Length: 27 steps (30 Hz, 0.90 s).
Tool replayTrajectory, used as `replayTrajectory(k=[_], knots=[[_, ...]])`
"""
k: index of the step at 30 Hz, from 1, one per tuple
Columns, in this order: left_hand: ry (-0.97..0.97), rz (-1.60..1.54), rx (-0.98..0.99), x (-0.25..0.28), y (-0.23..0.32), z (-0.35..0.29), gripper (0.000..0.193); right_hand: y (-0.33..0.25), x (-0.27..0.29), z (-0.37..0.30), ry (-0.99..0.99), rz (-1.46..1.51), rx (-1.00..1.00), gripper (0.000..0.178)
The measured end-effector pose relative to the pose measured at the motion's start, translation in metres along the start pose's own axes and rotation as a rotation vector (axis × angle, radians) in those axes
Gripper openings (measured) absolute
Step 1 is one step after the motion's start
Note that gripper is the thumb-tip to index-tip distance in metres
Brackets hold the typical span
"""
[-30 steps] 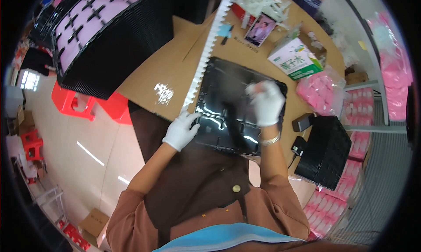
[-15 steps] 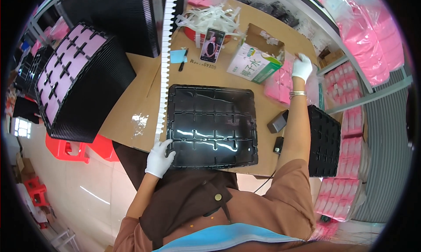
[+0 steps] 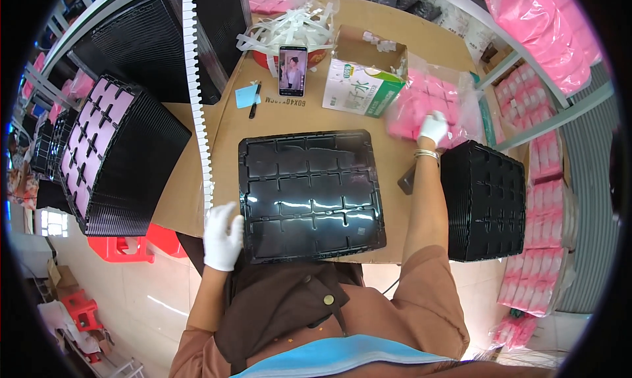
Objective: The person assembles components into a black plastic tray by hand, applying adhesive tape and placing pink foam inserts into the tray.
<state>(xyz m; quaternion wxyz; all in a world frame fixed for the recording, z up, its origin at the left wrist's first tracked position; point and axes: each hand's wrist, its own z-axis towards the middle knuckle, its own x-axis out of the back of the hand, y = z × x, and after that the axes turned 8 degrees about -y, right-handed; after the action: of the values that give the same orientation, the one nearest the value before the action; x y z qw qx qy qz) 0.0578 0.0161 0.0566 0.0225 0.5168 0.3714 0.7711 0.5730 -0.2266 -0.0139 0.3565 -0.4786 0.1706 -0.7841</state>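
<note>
Right hand (image 3: 432, 127) dropped onto pink packets (image 3: 421, 105), fingers curled on them; left hand (image 3: 222, 236) open, steadying black tray (image 3: 309, 190).

The right hand (image 3: 432, 126) is out on the pink bags (image 3: 421, 108). Just behind it, toward the body, a tall stack of black trays (image 3: 486, 200) blocks the way on its outer side. On its inner side stands a green and white box (image 3: 359, 83). Between the box and the flat black tray (image 3: 309, 190) there is bare brown table (image 3: 342, 123) where a hand can slide.

The left hand (image 3: 222, 236) is at the near corner of that flat tray. Beside it runs a long white strip (image 3: 199, 108). Past the strip sits a big black stack with pink tops (image 3: 115, 157). Under this hand is open floor.
</note>
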Motion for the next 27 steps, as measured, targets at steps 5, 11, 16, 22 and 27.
replayTrajectory(k=[5,11,16,22,27], knots=[[-0.620,-1.282,0.279,-0.044,0.025,0.006,0.034,-0.128,0.111,-0.074,-0.127,0.524,-0.046,0.006],[-1.018,-2.345,0.551,-0.098,0.048,0.054,0.087,-0.209,0.132,-0.210,-1.089,0.296,0.485,0.011],[-0.523,-1.656,0.636,-0.091,0.029,0.074,0.027,-0.206,0.105,-0.252,-1.266,0.374,0.385,0.011],[-0.199,-1.164,0.690,-0.070,-0.031,0.058,0.017,-0.177,0.095,-0.243,-0.764,0.349,0.214,0.009],[-0.092,-1.174,0.772,-0.074,-0.038,0.048,0.035,-0.119,0.076,-0.217,-0.459,-0.150,0.065,0.034]])
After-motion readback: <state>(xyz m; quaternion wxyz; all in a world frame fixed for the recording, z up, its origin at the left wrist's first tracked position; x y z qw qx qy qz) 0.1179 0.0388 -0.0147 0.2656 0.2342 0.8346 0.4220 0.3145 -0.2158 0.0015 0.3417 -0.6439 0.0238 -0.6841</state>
